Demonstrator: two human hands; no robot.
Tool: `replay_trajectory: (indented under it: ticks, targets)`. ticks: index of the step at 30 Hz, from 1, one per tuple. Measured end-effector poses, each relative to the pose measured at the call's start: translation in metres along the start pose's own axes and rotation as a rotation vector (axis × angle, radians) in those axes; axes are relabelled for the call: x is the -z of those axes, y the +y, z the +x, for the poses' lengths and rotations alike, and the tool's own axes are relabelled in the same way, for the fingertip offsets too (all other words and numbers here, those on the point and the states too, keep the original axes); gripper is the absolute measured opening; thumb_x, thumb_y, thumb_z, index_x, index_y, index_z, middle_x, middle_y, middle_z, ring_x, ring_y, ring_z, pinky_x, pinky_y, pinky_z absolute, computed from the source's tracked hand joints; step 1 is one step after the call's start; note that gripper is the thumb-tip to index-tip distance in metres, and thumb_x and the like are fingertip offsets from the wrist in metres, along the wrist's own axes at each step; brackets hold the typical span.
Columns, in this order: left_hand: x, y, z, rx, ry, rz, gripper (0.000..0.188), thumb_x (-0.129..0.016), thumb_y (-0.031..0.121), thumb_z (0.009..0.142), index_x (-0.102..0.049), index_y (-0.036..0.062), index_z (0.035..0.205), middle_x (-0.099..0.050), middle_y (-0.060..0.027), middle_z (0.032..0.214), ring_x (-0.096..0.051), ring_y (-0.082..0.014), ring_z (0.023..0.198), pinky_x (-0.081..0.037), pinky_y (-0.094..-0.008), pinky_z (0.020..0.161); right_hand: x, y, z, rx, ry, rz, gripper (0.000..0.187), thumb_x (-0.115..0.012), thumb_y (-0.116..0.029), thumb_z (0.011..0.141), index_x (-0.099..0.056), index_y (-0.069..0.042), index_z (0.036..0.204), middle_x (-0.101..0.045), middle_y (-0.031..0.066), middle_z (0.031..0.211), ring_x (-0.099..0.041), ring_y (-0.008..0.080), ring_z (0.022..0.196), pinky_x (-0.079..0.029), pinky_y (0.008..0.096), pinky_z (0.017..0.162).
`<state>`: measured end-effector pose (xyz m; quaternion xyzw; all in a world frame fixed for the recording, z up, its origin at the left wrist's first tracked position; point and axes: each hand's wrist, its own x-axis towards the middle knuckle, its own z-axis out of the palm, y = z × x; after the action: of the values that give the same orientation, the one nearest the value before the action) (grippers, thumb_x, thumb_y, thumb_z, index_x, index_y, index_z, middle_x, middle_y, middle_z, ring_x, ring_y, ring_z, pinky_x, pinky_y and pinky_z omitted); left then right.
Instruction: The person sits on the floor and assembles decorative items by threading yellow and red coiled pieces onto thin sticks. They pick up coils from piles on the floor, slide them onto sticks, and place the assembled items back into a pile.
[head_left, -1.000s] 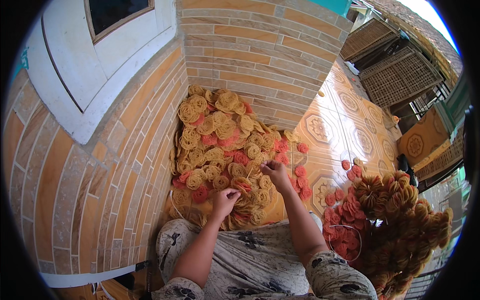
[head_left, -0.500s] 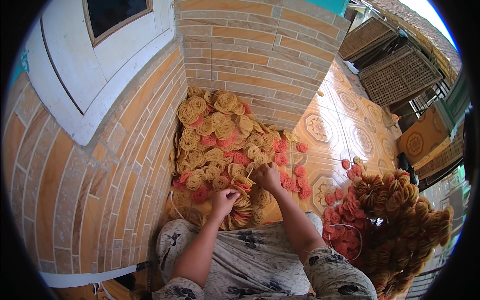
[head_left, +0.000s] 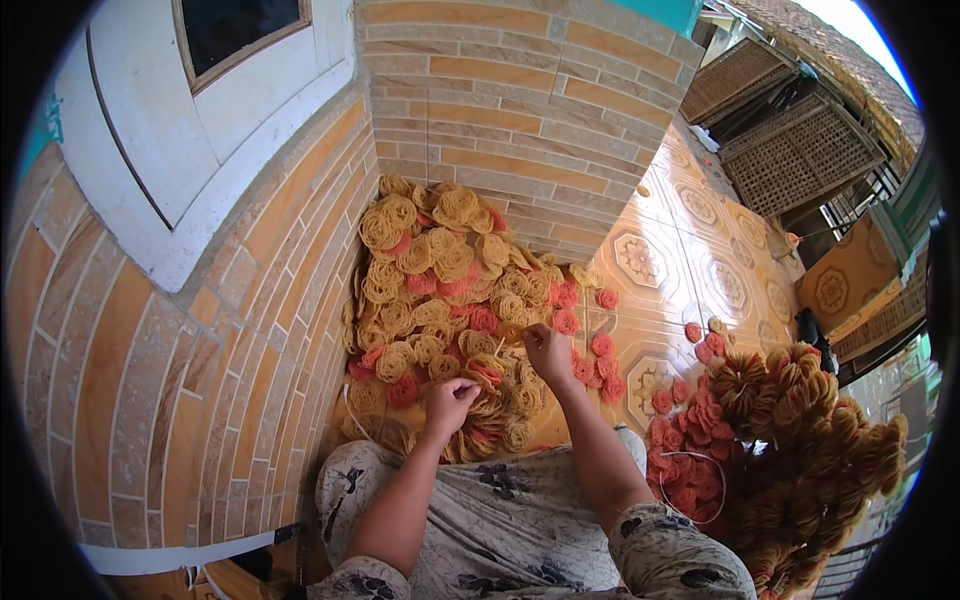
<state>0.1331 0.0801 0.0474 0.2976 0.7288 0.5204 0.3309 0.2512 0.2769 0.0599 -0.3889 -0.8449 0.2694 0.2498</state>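
Note:
A heap of round yellow and red coiled crackers (head_left: pixel 440 300) lies in the corner where two brick walls meet. My left hand (head_left: pixel 450 398) is closed on a stack of yellow crackers (head_left: pixel 490 385) at the heap's near edge. My right hand (head_left: pixel 547 350) reaches into the middle of the heap, its fingers pinching a yellow cracker beside some red ones. My lap in patterned cloth (head_left: pixel 500 520) sits just below both hands.
A second pile of bundled yellow and red crackers (head_left: pixel 790 450) stands at my right on the patterned tile floor (head_left: pixel 690 250). Brick walls (head_left: pixel 200 370) close the left and back. Woven bamboo trays (head_left: pixel 800 150) lean at the far right.
My right hand has moved down and to the left, from the heap's right edge toward its middle. My left hand has stayed on the stack.

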Motion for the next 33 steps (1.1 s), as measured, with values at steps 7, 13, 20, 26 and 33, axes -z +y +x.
replay_trajectory:
  ticks: [7,13,20,26,33]
  targets:
    - [0.002,0.008,-0.002,0.014,-0.027,0.000,0.021,-0.069,0.019,0.087,-0.070,-0.0002,0.096,-0.068,-0.0050,0.077,-0.060,-0.0104,0.070,-0.047,-0.0268,0.064,0.024,-0.019,-0.008,-0.035,-0.167,0.430,0.030,-0.058,-0.025,0.095,-0.068,0.003,0.094,-0.066,0.0049,0.080,-0.057,0.0111,0.072,-0.047,0.0290,0.066]
    - [0.013,-0.004,0.003,0.001,0.166,-0.087,0.019,-0.067,0.014,0.088,-0.068,-0.0021,0.098,-0.067,-0.0049,0.078,-0.061,-0.0103,0.071,-0.047,-0.0265,0.065,-0.006,-0.031,0.003,0.098,-0.198,0.154,0.031,-0.060,-0.029,0.092,-0.067,-0.003,0.108,-0.062,0.0149,0.106,-0.061,0.0281,0.092,-0.048,0.0375,0.078]
    - [0.027,-0.010,0.008,0.086,0.133,-0.112,0.021,-0.069,0.016,0.087,-0.068,-0.0013,0.099,-0.068,-0.0058,0.080,-0.060,-0.0101,0.071,-0.047,-0.0262,0.066,-0.059,-0.019,0.000,0.128,-0.128,-0.208,0.033,-0.069,-0.021,0.082,-0.063,-0.003,0.108,-0.063,0.0150,0.105,-0.063,0.0293,0.090,-0.049,0.0390,0.077]
    - [0.015,-0.006,0.004,-0.010,0.022,0.072,0.022,-0.069,0.019,0.086,-0.070,-0.0002,0.095,-0.068,-0.0073,0.075,-0.062,-0.0118,0.067,-0.048,-0.0281,0.063,-0.022,-0.007,0.016,-0.253,-0.228,0.498,0.030,-0.068,-0.023,0.086,-0.064,0.003,0.099,-0.068,0.0078,0.079,-0.061,0.0117,0.069,-0.048,0.0284,0.062]
    - [0.015,-0.005,0.005,0.015,0.041,0.028,0.023,-0.069,0.020,0.086,-0.070,-0.0003,0.096,-0.068,-0.0069,0.075,-0.062,-0.0117,0.068,-0.047,-0.0277,0.063,-0.002,-0.031,0.010,-0.145,-0.178,0.554,0.026,-0.067,-0.020,0.087,-0.064,0.002,0.100,-0.068,0.0093,0.078,-0.063,0.0144,0.068,-0.048,0.0294,0.061]
